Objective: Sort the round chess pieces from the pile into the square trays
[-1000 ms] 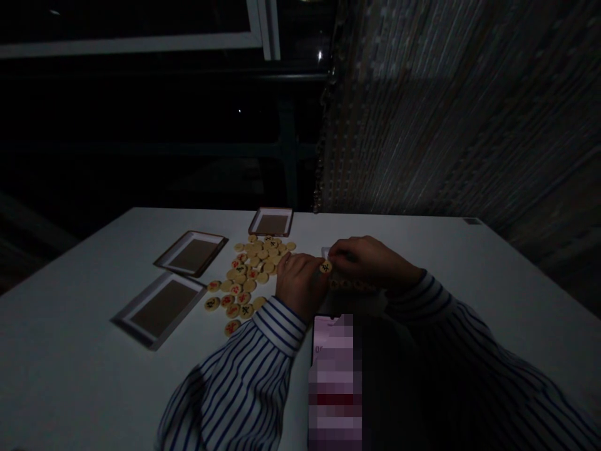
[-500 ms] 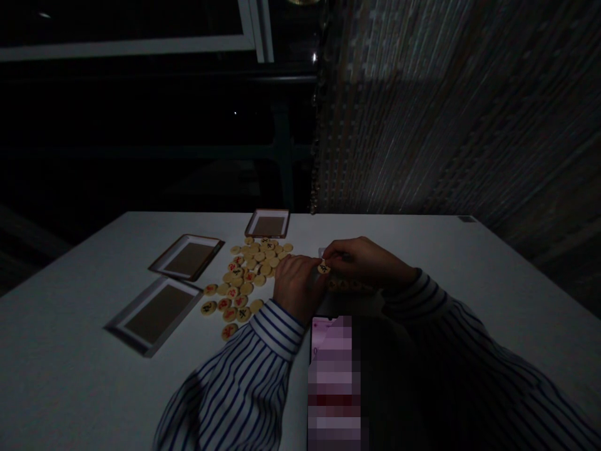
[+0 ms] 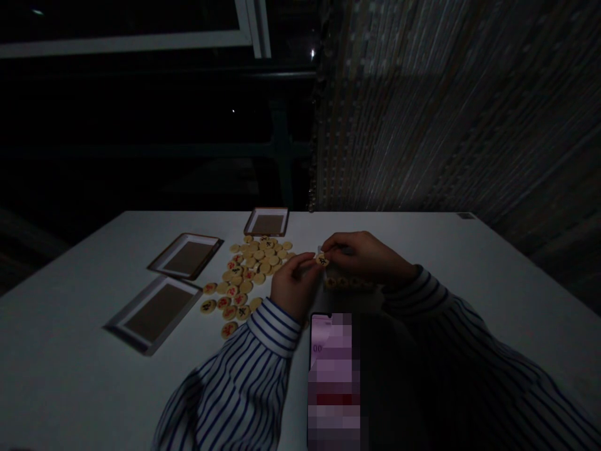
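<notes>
A round xiangqi piece (image 3: pixel 322 260) with a dark character faces me, held up between both hands. My right hand (image 3: pixel 366 255) pinches it from the right with closed fingertips. From the left, the thumb and forefinger of my left hand (image 3: pixel 295 285) close on its edge. Below my right hand, a row of similar pieces (image 3: pixel 342 283) is partly covered and in shadow; what holds them is hard to make out. Left of my left hand lies a loose heap of xiangqi pieces (image 3: pixel 256 257), some blank side up, others showing red or black characters.
Shallow box parts lie on the white table (image 3: pixel 70 300): a front-left tray (image 3: pixel 157 313), a brown-edged lid (image 3: pixel 188 257) and a far one (image 3: pixel 267 222). A lit phone (image 3: pixel 331 369) lies in front of me. A string curtain (image 3: pixel 399 125) hangs behind.
My left hand has turned and opened its thumb and forefinger toward the piece, now meeting it. The right hand keeps its pinch nearly in place. The phone screen has changed.
</notes>
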